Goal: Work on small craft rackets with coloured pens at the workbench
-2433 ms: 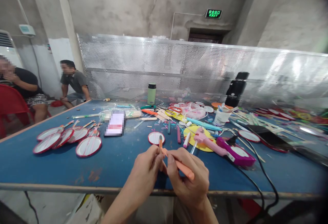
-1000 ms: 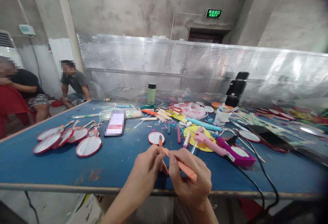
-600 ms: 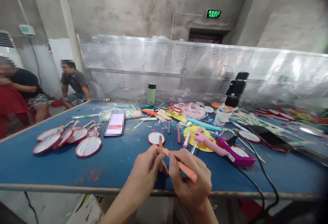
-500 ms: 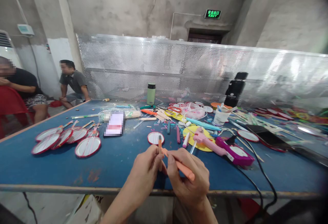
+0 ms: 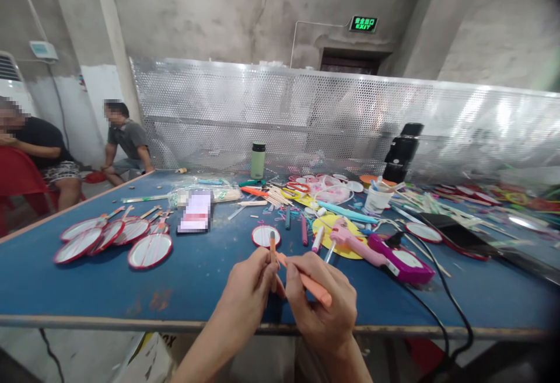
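My left hand (image 5: 249, 289) is closed in a pinch on a short upright orange stick (image 5: 272, 243) with a pale tip. My right hand (image 5: 324, 307) is closed round a second, flatter orange stick (image 5: 311, 287) that slants down to the right. The two sticks meet between my fingertips, just above the near edge of the blue table (image 5: 87, 289). A small round red-rimmed disc (image 5: 263, 236) lies on the table right behind the sticks.
Several red-rimmed discs on sticks (image 5: 149, 250) lie at the left. A pink glue gun (image 5: 350, 240) and a purple one (image 5: 400, 261) with black cords lie at the right. A green bottle (image 5: 258, 160) and a perforated metal screen (image 5: 306, 114) stand behind. Two people sit at far left.
My hands and the two sticks have hardly moved; my right hand shifted the slanted stick slightly. The view drifted a little to the left.
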The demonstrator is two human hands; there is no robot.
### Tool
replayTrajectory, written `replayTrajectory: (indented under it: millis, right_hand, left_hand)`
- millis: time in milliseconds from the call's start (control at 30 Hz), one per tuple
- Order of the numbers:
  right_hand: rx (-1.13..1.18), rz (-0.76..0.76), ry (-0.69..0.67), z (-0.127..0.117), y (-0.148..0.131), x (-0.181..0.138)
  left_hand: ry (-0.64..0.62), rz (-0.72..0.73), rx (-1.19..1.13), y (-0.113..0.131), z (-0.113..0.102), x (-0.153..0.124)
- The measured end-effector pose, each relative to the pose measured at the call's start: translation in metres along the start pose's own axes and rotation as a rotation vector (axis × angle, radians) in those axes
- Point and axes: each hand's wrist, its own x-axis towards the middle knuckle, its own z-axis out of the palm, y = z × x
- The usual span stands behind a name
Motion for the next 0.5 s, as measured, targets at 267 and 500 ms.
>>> replayTrajectory:
  millis: [267,500]
  right_hand:
    - [0.01,0.007,-0.011,-0.0011,-0.0011,-0.0006]
    - [0.006,-0.002,0.006,0.0002,0.0011,-0.0024]
  left_hand:
    - [-0.001,-0.003,-0.003,0.0,0.0007,-0.0002]
    - [-0.006,-0.005,-0.009,-0.0009,0.0012,0.001]
